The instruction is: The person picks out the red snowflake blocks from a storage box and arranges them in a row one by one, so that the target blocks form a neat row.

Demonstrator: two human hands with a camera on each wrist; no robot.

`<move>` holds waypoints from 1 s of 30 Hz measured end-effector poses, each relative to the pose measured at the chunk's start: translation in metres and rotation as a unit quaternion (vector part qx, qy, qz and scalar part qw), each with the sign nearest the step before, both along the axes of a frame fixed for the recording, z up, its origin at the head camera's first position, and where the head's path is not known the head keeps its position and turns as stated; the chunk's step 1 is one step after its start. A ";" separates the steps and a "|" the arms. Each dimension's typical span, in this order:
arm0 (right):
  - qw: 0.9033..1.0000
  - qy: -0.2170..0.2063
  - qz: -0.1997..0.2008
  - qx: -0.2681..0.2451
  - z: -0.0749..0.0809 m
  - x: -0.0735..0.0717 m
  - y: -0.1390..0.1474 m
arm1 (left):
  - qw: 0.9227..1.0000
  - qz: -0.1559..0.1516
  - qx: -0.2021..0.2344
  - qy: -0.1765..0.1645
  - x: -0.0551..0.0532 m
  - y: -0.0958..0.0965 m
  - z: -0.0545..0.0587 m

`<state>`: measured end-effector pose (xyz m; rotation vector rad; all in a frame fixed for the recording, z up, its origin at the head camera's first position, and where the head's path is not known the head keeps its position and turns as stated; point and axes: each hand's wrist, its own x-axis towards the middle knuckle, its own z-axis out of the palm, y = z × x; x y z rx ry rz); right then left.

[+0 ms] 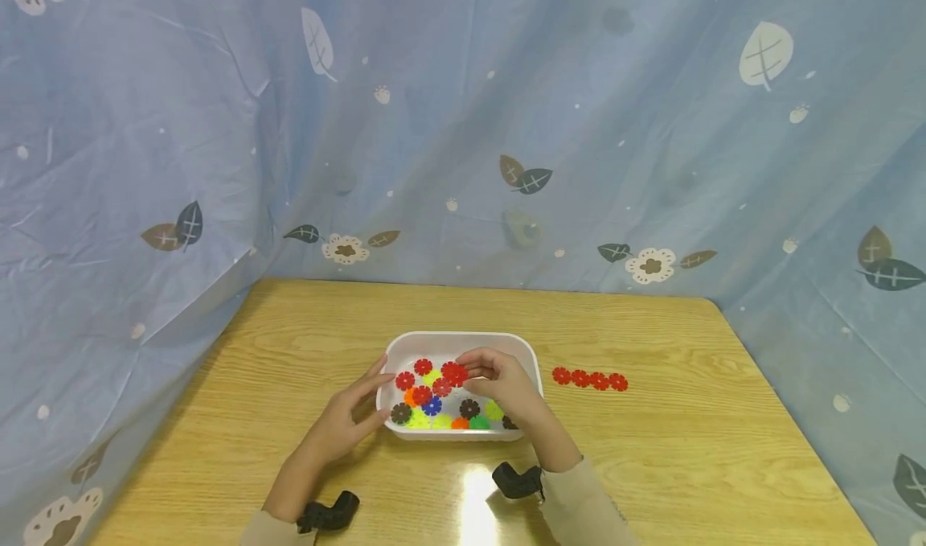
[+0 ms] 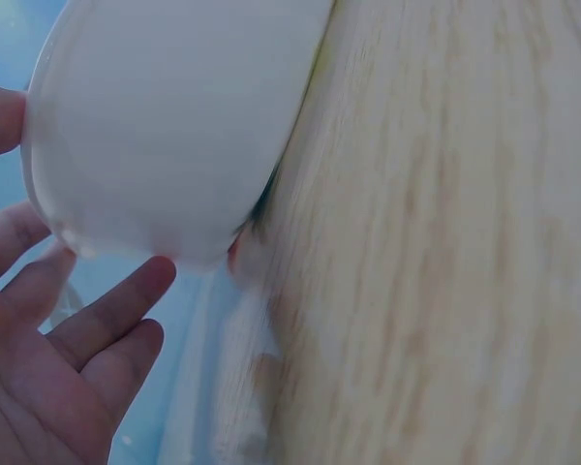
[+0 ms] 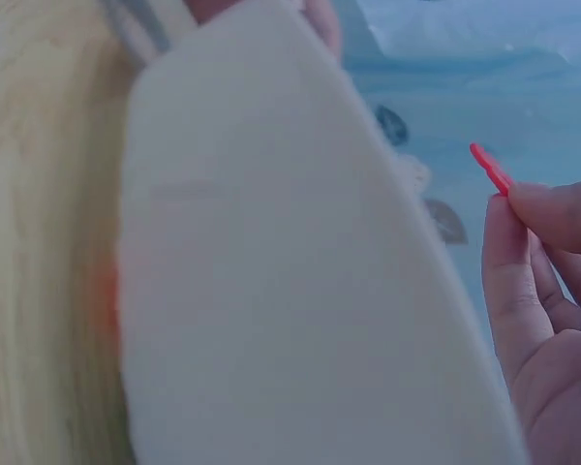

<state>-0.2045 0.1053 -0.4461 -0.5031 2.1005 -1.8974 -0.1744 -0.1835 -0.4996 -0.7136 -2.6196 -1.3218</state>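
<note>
My right hand (image 1: 502,377) is over the white plastic bin (image 1: 463,337). In the right wrist view its thumb and index finger pinch a thin red notched plastic disc (image 3: 491,170), seen nearly edge-on above the rim. At the bin's left end, my left hand (image 1: 340,419) rests its spread fingertips and thumb along the rim. The left wrist view shows those fingers (image 2: 116,315) fairly straight against the bin's outer wall. Inside lie several loose notched discs, among them a blue disc (image 1: 432,405), a green disc (image 1: 479,423) and a brown disc (image 1: 401,414).
Right of the bin, a row of several red discs (image 1: 589,379) lies on the wooden table (image 1: 687,441). A blue patterned cloth (image 1: 448,128) hangs behind the table and along both sides. Black straps with mounts (image 1: 329,514) sit at both wrists.
</note>
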 end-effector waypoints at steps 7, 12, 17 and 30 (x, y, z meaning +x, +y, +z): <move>0.998 0.005 -0.061 -0.018 0.004 0.004 0.035 | 1.000 -0.002 0.010 -0.004 -0.001 0.000 0.000; 0.992 0.007 -0.122 -0.010 0.004 0.007 0.060 | 1.000 -0.002 0.010 0.001 0.000 0.000 -0.001; 0.987 0.006 -0.160 -0.019 -0.002 0.010 0.087 | 1.000 -0.006 0.005 0.008 0.000 0.000 0.000; 0.971 -0.012 -0.239 -0.013 -0.022 0.014 0.153 | 1.000 -0.002 0.002 0.011 -0.001 0.000 -0.002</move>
